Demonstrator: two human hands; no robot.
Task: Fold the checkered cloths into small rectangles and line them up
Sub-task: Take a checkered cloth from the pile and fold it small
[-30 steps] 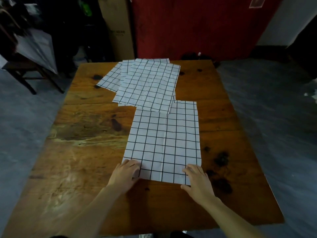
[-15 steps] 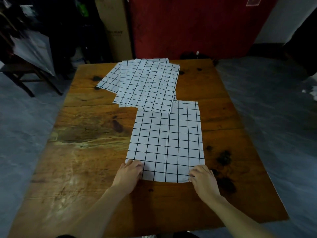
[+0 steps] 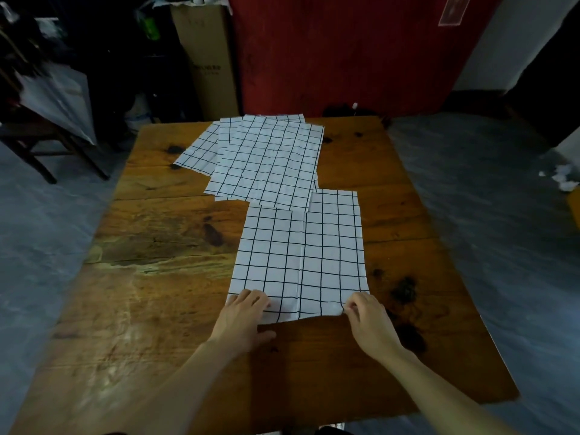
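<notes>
Checkered cloth point(image 3: 301, 259), white with a thin black grid, lies flat on the worn wooden table point(image 3: 163, 277). At its near corners, the left hand point(image 3: 243, 318) rests with relaxed fingers on the fabric, and the right hand point(image 3: 368, 321) pinches the edge. A fanned pile of cloths point(image 3: 263, 161) overlaps its far edge.

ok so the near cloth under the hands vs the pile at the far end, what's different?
The near cloth is one piece lying flat by itself; the far pile is several cloths fanned over each other at different angles. The left hand and right hand are at the near cloth's front corners; nothing touches the pile. The pile's front edge overlaps the near cloth's far edge. Both are white with a black grid, and lie on the wooden table.
</notes>
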